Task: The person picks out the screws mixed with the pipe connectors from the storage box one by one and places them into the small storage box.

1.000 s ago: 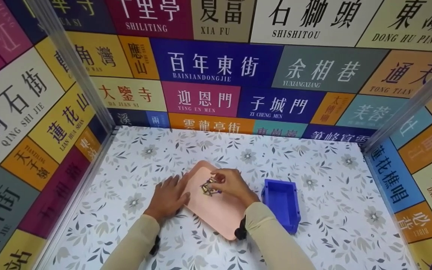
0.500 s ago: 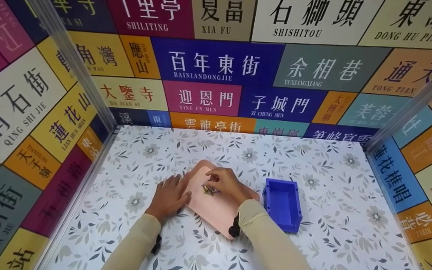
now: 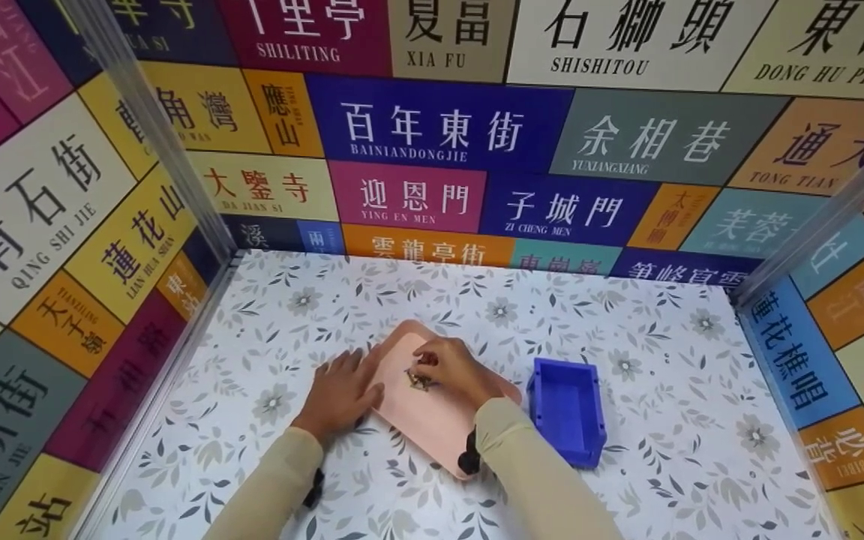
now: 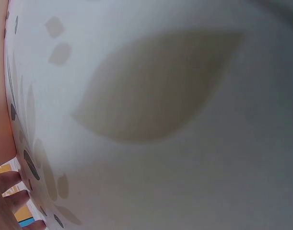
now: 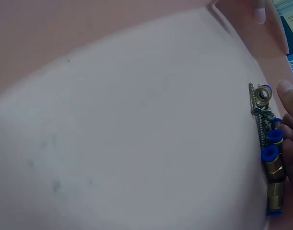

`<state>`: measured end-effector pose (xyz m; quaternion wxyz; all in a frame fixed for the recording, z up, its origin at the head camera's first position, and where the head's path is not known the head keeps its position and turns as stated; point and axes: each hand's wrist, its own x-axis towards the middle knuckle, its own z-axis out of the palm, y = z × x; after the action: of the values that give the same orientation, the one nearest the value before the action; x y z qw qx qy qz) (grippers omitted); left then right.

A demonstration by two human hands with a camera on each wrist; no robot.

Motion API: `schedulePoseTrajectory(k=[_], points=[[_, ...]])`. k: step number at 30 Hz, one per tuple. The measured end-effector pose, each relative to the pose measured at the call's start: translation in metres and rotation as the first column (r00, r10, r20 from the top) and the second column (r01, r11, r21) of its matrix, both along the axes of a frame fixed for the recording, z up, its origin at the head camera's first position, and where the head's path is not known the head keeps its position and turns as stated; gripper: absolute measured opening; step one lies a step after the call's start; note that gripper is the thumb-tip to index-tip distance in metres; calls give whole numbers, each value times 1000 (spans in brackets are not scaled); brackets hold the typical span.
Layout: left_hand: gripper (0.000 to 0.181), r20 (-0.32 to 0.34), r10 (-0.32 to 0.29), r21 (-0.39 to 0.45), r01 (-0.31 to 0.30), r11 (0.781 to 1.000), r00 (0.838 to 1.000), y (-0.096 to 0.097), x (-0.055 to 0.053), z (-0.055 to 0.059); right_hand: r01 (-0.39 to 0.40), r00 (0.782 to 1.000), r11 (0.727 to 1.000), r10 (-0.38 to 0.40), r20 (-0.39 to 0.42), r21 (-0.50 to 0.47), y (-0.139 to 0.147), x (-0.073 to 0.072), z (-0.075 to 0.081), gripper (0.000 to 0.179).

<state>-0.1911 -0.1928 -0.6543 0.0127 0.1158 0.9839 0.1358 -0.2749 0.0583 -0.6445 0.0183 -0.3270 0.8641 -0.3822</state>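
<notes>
fittings (image 5: 275, 168) | right hand (image 3: 448, 366) curled over them, grip unclear | left hand (image 3: 338, 394) outstretched, touching tray (image 3: 423, 424)

We count two hands (image 3: 338, 394) (image 3: 456, 367) and two sleeves (image 3: 271, 484), one pink tray (image 3: 423, 435), one blue bin (image 3: 568, 405) and one tabletop (image 3: 679, 472). On the tray we make out at least four brass fittings (image 5: 275, 167) and at least two screws (image 5: 261, 132); their overlap hides exact totals.

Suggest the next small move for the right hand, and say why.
Probably the right hand should pinch one fitting and lift it from the tray: its fingers are at the fittings, which lie mixed with screws, while the left hand lies at the tray's edge. Whether the right hand already grips one isn't clear.
</notes>
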Motion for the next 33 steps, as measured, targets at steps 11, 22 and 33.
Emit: schedulePoseTrajectory(k=[11, 22, 33], points=[[70, -14, -8, -2, 8, 1000, 1000, -1, -1, -3, 116, 990, 986, -106, -91, 119, -6, 7, -13, 19], [71, -15, -9, -3, 9, 1000, 1000, -1, 0, 0, 126, 988, 983, -112, -108, 136, -8, 9, -15, 17], [68, -81, -36, -4, 36, 999, 996, -1, 1, 1, 126, 986, 979, -105, -132, 163, -8, 11, -16, 13]])
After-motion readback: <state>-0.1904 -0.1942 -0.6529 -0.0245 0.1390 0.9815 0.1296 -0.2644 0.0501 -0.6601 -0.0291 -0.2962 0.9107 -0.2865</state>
